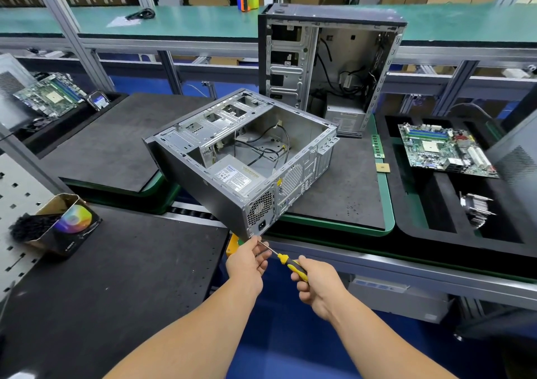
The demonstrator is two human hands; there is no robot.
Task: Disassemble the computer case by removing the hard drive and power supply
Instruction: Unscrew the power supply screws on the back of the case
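An open grey computer case (186, 163) lies on its side at the middle of the bench, its rear corner jutting toward me over the conveyor gap. Inside at the near end sits the power supply (235, 176), label up, with black cables (261, 149) running behind it. My right hand (315, 281) grips the yellow and black screwdriver (292, 266), whose tip meets the case's lower rear corner. My left hand (247, 262) pinches the screwdriver's metal shaft just below that corner. I cannot make out a hard drive in the drive bays (220, 117).
A second open case (328, 67) stands upright behind, a power supply at its bottom. Motherboards lie on black trays at the right (444, 149) and far left (49, 93). A heatsink (476, 208) sits at the right. A tin of black screws (55, 224) rests at the left.
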